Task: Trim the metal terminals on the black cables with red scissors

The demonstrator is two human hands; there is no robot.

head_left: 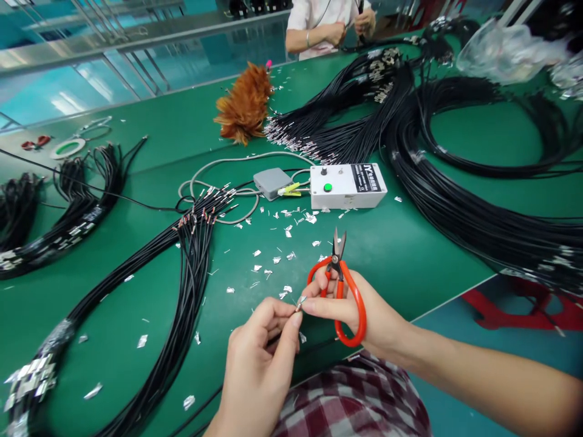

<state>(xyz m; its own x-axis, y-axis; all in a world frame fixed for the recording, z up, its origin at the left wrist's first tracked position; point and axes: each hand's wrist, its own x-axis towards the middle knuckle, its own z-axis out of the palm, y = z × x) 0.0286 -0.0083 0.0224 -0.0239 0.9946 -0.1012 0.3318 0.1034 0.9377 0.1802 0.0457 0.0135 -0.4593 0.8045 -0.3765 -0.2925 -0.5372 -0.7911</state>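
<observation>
My right hand (350,306) holds red-handled scissors (339,285), their blades pointing up and away from me. Its fingertips also pinch a small silver foil tip at the end of a thin black cable (298,301). My left hand (262,355) pinches the same cable end from the left, so the two hands' fingertips meet. A bundle of black cables with stripped ends (191,261) lies to the left of my hands on the green table (410,243). Silver foil scraps (282,255) are scattered in front of my hands.
A white test box with a green button (348,185) and a grey box (272,182) sit mid-table. Large coils of black cable (478,212) fill the right. An orange feather duster (246,106) lies farther back. Another person's hands (350,27) work across the table.
</observation>
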